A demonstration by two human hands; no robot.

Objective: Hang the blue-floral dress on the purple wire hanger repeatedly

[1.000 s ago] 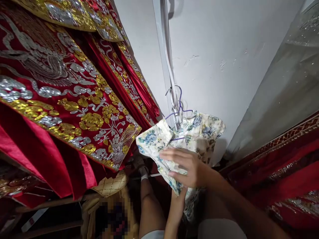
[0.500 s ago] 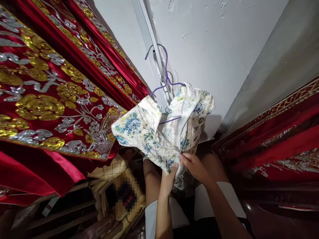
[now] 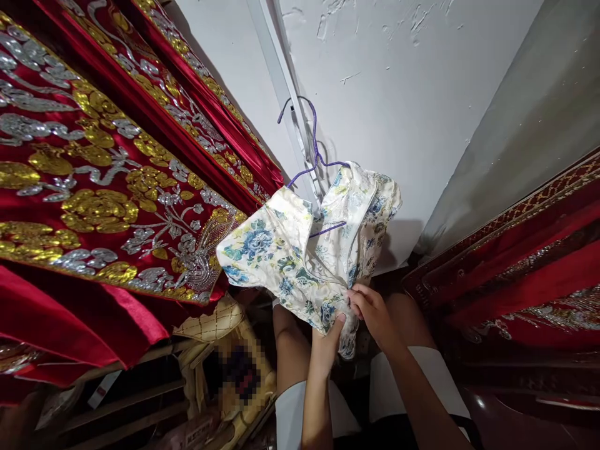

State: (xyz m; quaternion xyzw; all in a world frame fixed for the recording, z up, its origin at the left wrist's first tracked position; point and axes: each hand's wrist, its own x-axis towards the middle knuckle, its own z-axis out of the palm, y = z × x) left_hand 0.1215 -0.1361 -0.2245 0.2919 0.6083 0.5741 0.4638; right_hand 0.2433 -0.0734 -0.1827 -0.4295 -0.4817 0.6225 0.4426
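A cream floral garment (image 3: 300,250) with blue flowers hangs on a purple wire hanger (image 3: 313,150), which hooks on a white bracket on the wall. My left hand (image 3: 328,340) pinches the garment's lower front from below. My right hand (image 3: 372,312) grips the same spot from the right, fingers closed on the fabric. Both hands meet at the garment's side seam, low in the middle of the view.
Red robes with gold and silver embroidery (image 3: 107,194) hang at the left. More red embroidered cloth (image 3: 520,275) lies at the right. A white wall (image 3: 398,94) stands behind. A quilted gold bag (image 3: 210,325) and wooden slats sit low at the left.
My right hand slid down from lying flat across the garment to pinching its lower front with the left hand. The view tilted, so the hanger and garment sit higher.
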